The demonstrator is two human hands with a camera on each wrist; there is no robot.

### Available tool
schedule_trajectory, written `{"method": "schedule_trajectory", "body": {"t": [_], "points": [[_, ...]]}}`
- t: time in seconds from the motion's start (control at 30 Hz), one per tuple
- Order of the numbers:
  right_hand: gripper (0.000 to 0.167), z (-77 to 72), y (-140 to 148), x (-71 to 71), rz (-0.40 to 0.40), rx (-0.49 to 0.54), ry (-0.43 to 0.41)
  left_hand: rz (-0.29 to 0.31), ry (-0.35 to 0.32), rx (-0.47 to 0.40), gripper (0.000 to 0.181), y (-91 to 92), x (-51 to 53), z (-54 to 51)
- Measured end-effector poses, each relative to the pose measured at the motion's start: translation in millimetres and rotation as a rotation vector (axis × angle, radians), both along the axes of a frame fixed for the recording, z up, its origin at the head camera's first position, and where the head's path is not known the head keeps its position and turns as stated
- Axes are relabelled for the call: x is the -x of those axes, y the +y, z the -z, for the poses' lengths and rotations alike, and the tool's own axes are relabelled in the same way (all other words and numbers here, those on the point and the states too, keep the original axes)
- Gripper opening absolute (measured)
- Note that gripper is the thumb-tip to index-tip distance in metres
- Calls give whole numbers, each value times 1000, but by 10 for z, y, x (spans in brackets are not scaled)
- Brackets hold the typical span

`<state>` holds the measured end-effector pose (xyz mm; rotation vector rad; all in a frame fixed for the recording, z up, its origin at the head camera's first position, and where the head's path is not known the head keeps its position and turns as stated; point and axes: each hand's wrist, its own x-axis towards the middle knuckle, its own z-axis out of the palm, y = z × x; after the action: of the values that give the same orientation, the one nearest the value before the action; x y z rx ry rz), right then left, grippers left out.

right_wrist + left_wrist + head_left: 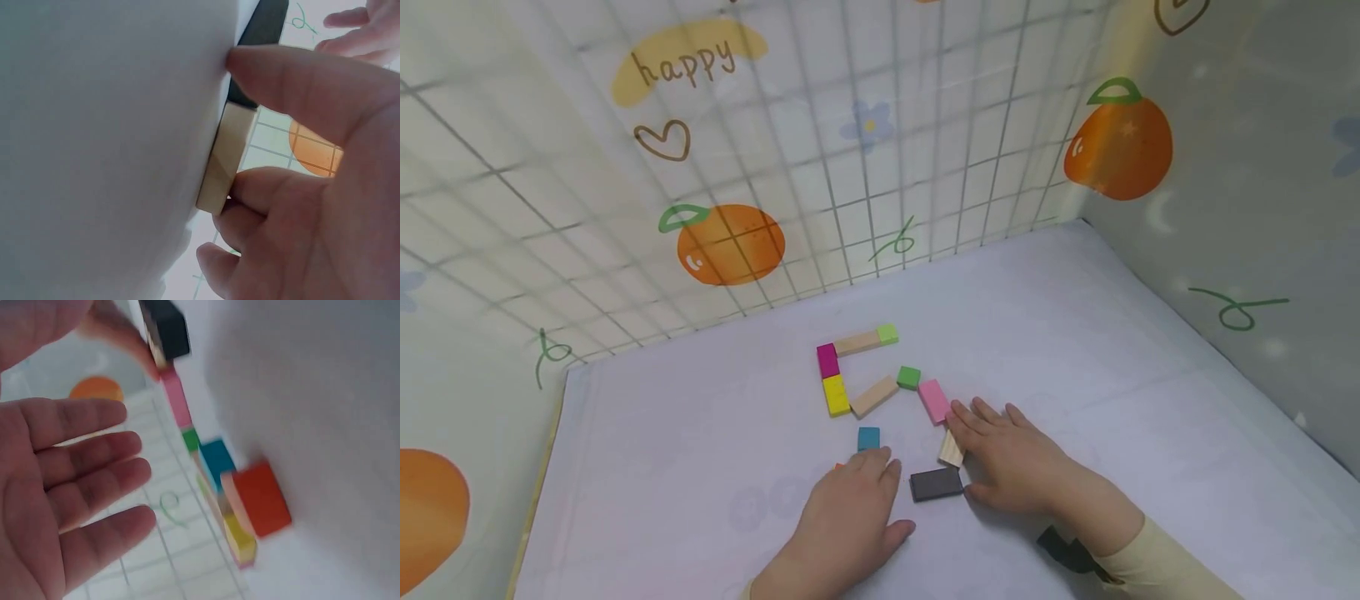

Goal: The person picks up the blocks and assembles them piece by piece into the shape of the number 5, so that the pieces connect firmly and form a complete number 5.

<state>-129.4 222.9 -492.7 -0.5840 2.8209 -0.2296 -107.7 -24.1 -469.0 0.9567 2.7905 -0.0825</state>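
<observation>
In the head view my right hand (pixel 1018 458) is laid beside a natural wood block (pixel 951 450), its fingertips touching that block's far end. Its thumb lies against the end of a black block (pixel 936 484), and the right wrist view shows the wood block (pixel 226 159) between thumb and fingers, not gripped. My left hand (pixel 850 517) hovers near a blue block (pixel 868 438), holding nothing; its fingers (pixel 94 487) are stretched out in the left wrist view. Under it in the head view, an orange-red block (pixel 259 499) is mostly hidden. A pink block (pixel 934 402) meets the wood block.
Farther along the row come a green block (pixel 908 377), a wood block (pixel 875 397), a yellow block (pixel 836 395), a magenta block (pixel 828 361), another wood block (pixel 857 342) and a lime block (pixel 887 334). A patterned sheet (pixel 820 167) rises behind the white tabletop (pixel 700 450).
</observation>
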Motion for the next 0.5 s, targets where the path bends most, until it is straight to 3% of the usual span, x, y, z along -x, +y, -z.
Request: {"method": "schedule_trajectory", "body": {"t": [0.1, 0.33, 0.5], "points": [[91, -6, -5, 7, 6, 0, -15, -71, 21, -14, 72, -111, 36, -7], [91, -12, -14, 15, 6, 6, -36, -256, -59, 60, 58, -240, 15, -68], [92, 12, -11, 25, 15, -6, -34, -275, -115, 99, 59, -204, 16, -57]]}}
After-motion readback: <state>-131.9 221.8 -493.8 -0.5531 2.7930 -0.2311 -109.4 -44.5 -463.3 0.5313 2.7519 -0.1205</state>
